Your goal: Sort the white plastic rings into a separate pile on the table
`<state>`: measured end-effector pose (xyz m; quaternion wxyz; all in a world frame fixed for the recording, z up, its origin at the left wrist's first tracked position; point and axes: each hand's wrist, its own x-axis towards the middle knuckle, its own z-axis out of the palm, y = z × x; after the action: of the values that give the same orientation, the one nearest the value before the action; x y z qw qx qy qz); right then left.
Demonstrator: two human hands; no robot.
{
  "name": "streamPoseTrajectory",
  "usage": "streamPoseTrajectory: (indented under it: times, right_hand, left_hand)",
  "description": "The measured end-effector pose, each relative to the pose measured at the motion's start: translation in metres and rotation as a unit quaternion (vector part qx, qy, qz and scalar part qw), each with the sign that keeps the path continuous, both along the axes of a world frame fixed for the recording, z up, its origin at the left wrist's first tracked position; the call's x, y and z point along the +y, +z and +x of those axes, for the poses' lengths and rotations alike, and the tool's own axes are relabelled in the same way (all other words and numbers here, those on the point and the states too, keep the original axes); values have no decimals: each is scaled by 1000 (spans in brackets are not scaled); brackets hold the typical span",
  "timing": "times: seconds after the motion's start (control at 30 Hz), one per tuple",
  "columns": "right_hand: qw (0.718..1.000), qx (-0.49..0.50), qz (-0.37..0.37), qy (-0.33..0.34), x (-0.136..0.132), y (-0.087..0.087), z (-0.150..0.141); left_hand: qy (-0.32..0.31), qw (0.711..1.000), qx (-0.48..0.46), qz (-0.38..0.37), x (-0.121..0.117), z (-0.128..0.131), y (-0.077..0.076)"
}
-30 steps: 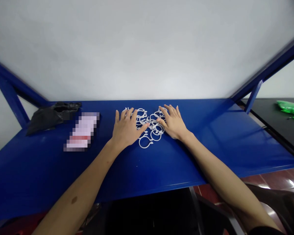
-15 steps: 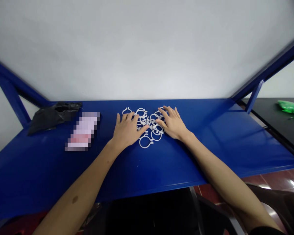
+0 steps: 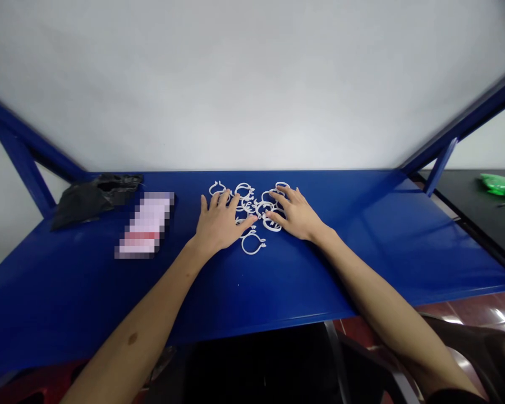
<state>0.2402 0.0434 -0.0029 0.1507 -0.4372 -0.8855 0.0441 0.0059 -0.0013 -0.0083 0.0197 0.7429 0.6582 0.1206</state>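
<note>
Several white rings [image 3: 271, 229] beside the right hand [image 3: 298, 215] have shifted and bunched by its thumb since the earlier frame. That hand and the left hand [image 3: 217, 224] are palm down, fingers spread and loose, over either side of the ring pile on the blue table [image 3: 269, 286].

Soft light washes a plain pale-grey wall [image 3: 244, 84] and glossy blue tabletop [image 3: 370, 224]; glare streaks dark-red floor tiles [image 3: 473, 308], while pixelation obscures a flat lilac-and-red rectangle [image 3: 145, 221].
</note>
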Motion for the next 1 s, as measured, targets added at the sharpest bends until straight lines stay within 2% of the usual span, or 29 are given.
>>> streamPoseTrajectory:
  times: [0.33, 0.57, 0.8, 1.0]
  right_hand:
    - [999, 45, 6, 7, 9, -6, -3]
    - [988, 154, 26, -11, 7, 0, -3]
    - [969, 235, 56, -53, 9, -3, 6]
    - [956, 272, 82, -74, 8, 0, 14]
  left_hand:
    - [3, 999, -10, 49, -3, 4, 12]
    - [-6, 993, -37, 111, -3, 3, 13]
    - [-20, 992, -45, 112, -3, 0, 13]
    - [-63, 987, -71, 133, -1, -4, 7]
